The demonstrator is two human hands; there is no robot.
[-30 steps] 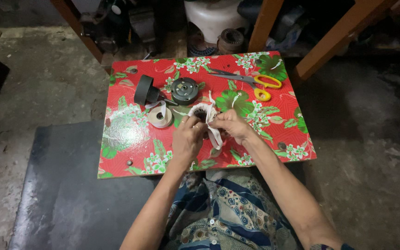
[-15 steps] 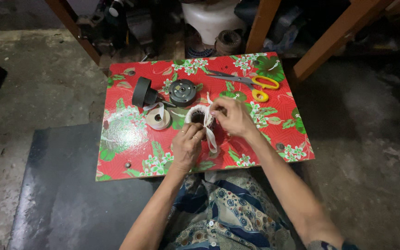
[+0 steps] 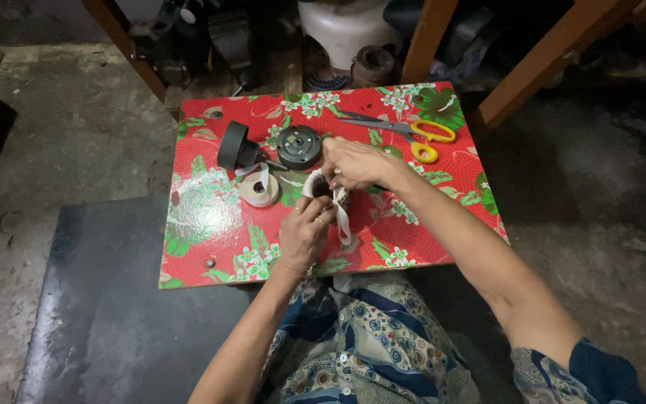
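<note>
Left hand (image 3: 302, 233) grips the white-taped coil (image 3: 321, 187) from below to steady it over the red floral worktop (image 3: 211, 224), while right hand (image 3: 353, 162) fingers pinch its white tape strip (image 3: 343, 217) taut

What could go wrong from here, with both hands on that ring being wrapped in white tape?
1. The loose white tape tail hangs below the wound ring; it could snag or twist as the right hand and left hand work it.
2. The ring is held above the board, close to the round dark motor part and the small tape roll; a wide pull might knock them.
3. The yellow-handled scissors lie near the right forearm, so a sweep could catch them.
</note>
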